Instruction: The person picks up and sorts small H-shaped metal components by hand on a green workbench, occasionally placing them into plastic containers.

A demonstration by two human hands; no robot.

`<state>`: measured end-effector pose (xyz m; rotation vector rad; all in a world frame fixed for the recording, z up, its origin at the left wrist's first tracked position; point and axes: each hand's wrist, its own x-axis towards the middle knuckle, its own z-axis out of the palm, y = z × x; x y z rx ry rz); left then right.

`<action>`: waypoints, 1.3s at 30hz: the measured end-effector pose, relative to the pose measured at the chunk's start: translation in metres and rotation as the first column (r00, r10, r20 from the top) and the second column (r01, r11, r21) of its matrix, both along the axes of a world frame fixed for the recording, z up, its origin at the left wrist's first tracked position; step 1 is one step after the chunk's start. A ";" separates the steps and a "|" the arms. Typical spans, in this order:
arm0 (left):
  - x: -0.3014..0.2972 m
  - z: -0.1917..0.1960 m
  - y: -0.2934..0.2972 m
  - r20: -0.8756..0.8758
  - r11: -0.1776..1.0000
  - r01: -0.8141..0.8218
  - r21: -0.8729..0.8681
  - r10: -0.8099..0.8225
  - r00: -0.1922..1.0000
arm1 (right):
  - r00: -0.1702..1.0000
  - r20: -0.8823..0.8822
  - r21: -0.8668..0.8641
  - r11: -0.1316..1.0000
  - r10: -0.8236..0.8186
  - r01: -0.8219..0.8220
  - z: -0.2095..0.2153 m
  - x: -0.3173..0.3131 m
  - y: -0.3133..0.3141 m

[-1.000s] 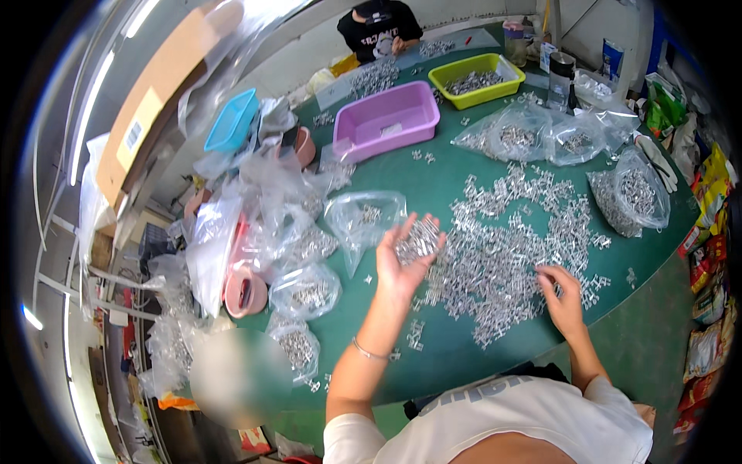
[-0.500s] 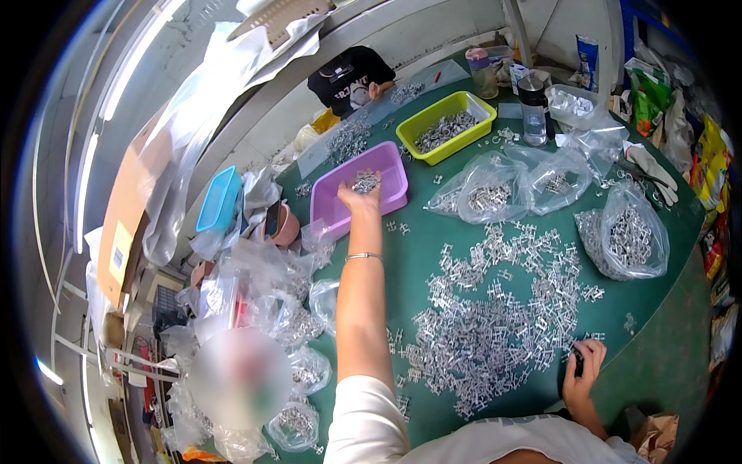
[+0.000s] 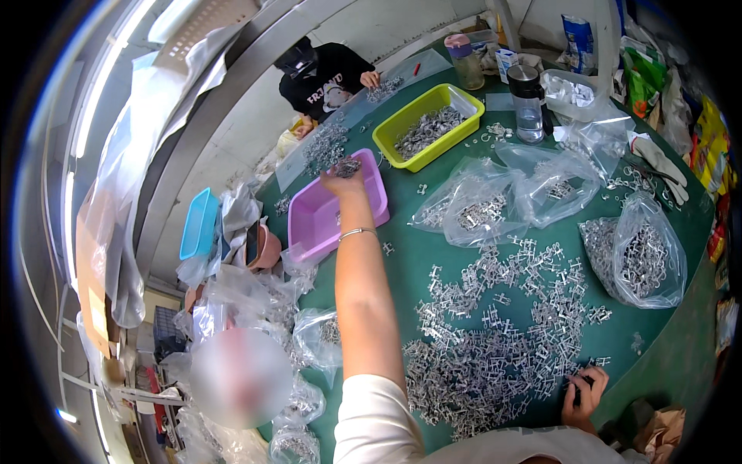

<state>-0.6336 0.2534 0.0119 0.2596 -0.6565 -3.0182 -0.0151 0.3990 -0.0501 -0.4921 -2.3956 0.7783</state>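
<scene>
My left hand is stretched out over the far rim of the purple bin, with a handful of small silver metal parts cupped in its fingers. Only a few pieces show inside that bin. At the table's near right edge rests my right hand, its fingers curled around something dark that is mostly hidden. Beside it spreads a large pile of small H-shaped metal parts on the green tabletop.
A yellow-green bin of metal parts stands beyond. Clear bags and a fuller bag lie rightward, near a water bottle and a glove. More bags crowd the left. A co-worker sits across the table.
My left hand has moved from above the purple bin's middle toward its far rim, still carrying metal parts. The view has shifted slightly. My right hand stays at the table edge.
</scene>
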 end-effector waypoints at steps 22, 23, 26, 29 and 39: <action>-0.033 -0.017 0.014 0.077 0.997 0.010 -0.074 -0.004 0.997 | 0.997 -0.006 -0.027 0.997 -0.073 0.073 -0.008 -0.001 -0.001; -0.034 -0.019 0.013 0.091 0.996 0.006 -0.087 0.002 0.996 | 0.997 -0.009 -0.029 0.997 -0.073 0.072 -0.008 -0.001 0.000; -0.028 -0.018 0.021 0.095 0.995 0.016 -0.101 -0.007 0.995 | 0.996 -0.009 -0.024 0.996 -0.086 0.085 -0.007 -0.002 -0.001; -0.032 -0.019 0.012 0.070 0.995 0.013 -0.095 -0.007 0.998 | 0.997 -0.004 -0.030 0.997 -0.073 0.072 -0.005 -0.002 -0.001; -0.069 -0.021 -0.006 -0.243 0.988 0.113 -0.104 -0.136 0.961 | 0.999 0.025 -0.031 0.999 -0.041 0.041 -0.011 0.002 0.000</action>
